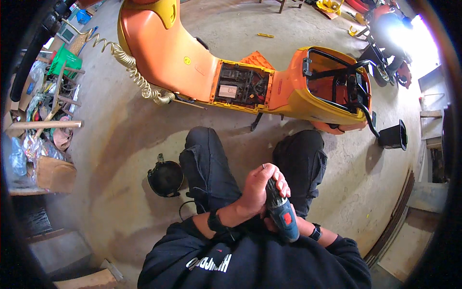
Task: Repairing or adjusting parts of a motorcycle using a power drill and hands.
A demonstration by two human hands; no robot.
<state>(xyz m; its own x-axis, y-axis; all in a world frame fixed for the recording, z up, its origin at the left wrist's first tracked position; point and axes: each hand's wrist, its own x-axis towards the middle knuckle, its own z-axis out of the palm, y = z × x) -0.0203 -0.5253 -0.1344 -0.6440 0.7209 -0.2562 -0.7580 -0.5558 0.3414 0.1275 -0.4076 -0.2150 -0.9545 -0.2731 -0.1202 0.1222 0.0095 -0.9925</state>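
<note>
In front of my chest is a blue cordless drill (283, 212) with a black front end and a red patch on its body. My left hand (257, 187) is closed around the drill's front, fingers curled over the chuck. Lower down, my right hand (270, 223) grips the drill from beneath; its body covers most of those fingers. Beyond my knees stands an orange and yellow scooter (192, 72) with panels off. Its open floor compartment (243, 84) shows wiring and a silver box.
A round black shell (165, 178) lies by my left knee. The coiled hose (127, 60) hangs beside the scooter's left end. A black box-shaped part (392, 136) is at right. Cluttered shelves (45, 125) line the left; a motorcycle (385, 43) stands far right.
</note>
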